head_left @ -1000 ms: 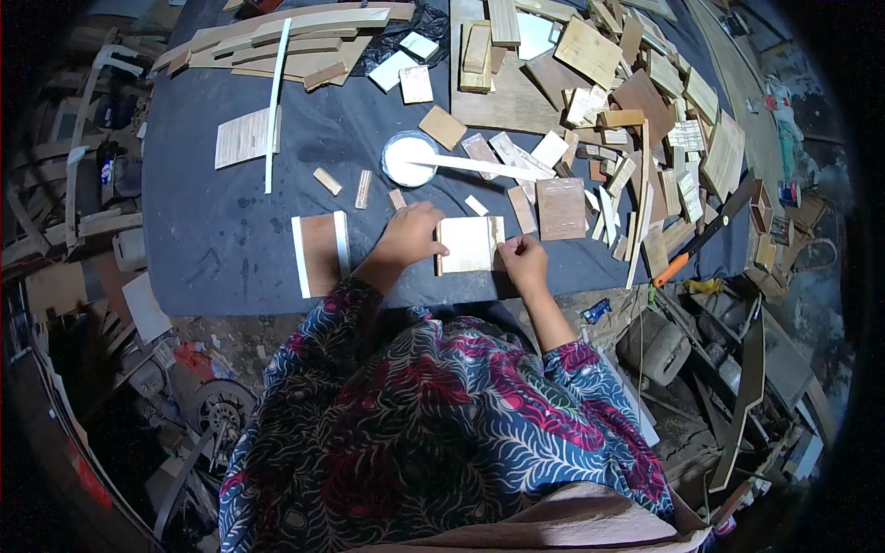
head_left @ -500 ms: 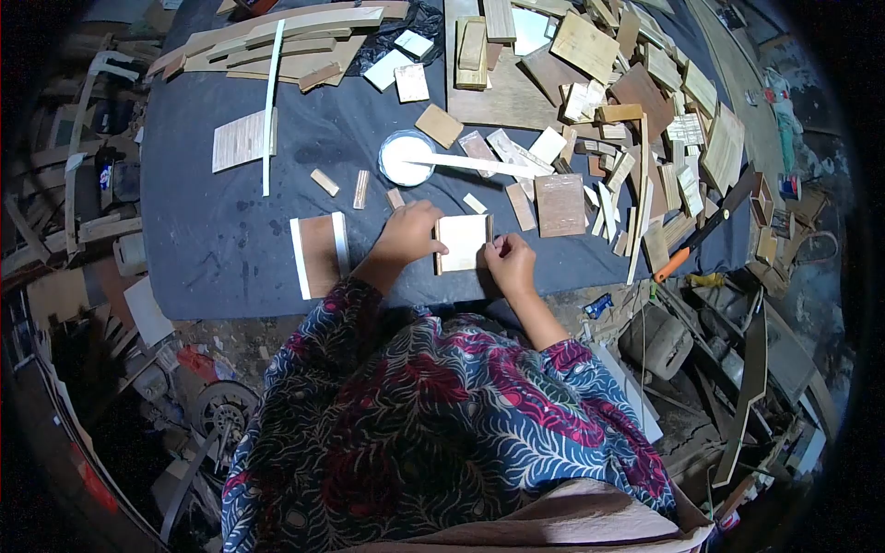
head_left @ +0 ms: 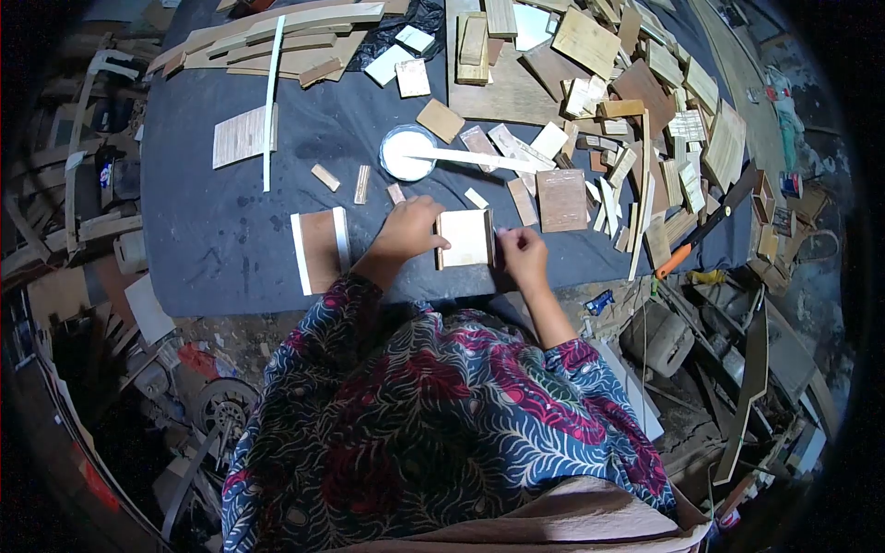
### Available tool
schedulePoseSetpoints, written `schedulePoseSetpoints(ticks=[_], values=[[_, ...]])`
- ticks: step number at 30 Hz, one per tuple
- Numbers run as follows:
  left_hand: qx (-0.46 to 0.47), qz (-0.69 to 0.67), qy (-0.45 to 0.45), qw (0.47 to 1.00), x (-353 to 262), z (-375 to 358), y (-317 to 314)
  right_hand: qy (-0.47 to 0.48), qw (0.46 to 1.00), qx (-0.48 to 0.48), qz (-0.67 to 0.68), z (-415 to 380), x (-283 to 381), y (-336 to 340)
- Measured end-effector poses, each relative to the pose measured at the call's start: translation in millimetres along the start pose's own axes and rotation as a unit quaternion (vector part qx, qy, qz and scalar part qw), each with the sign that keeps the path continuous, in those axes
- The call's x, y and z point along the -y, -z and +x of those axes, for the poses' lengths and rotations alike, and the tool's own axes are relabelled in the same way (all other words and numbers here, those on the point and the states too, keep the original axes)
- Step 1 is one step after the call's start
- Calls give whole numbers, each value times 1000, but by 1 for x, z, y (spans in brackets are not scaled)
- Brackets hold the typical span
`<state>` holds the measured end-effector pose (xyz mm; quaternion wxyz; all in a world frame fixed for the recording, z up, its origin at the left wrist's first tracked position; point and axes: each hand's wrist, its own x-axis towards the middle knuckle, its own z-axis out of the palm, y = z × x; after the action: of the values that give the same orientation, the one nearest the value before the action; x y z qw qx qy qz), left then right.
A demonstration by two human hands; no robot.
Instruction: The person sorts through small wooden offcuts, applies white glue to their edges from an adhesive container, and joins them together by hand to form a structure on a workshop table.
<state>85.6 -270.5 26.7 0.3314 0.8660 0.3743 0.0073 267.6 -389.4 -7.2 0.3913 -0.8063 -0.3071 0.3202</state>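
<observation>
The person is working at the near edge of a dark cloth-covered table (head_left: 212, 230), seated close so both forearms are reaching the work without stretching. The pale square plywood panel (head_left: 464, 237) is lying flat on the cloth just in front of the body, between the two hands. The left hand (head_left: 408, 230) is lying against the panel's left edge, fingers curled and pressing on it, apparently bracing it so it is not sliding. The right hand (head_left: 522, 249) is pinching a thin wooden strip (head_left: 489, 236) against the panel's right edge, thumb and fingertips pressed together on it; the strip is running along that edge, probably being seated there as trim.

A round white tub of glue (head_left: 407, 153) is sitting just beyond the panel, with a long pale flat stick (head_left: 479, 158) resting across its rim, within easy reach of either hand. A brown panel with white strips on two sides (head_left: 320, 249) is lying flat to the left, apart from the hands, likely set aside. Loose offcuts of wood (head_left: 636, 101) are crowding the table's far right, and an orange-handled tool (head_left: 705, 230) is lying at its right edge
</observation>
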Motion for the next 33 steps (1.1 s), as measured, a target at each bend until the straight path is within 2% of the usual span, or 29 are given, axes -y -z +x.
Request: schedulePoseSetpoints(ticks=[3,5,7,10,14,33], values=[[-22,-11,-14,1000,3,-1,-1,-60,998,22,14,10,-19,12],[2,-9,-13,1000,3,-1,1,-70,997,35,15,9,-18,15],[10,-12,-18,1000,2,-1,4,4,997,70,-39,2,-13,13],[22,-17,-25,999,3,0,7,53,988,97,-104,-8,10,14],[25,-13,-27,999,2,-1,7,90,983,98,-123,-11,14,5],[9,-2,-40,999,4,-1,3,138,971,85,-174,-9,10,-3]])
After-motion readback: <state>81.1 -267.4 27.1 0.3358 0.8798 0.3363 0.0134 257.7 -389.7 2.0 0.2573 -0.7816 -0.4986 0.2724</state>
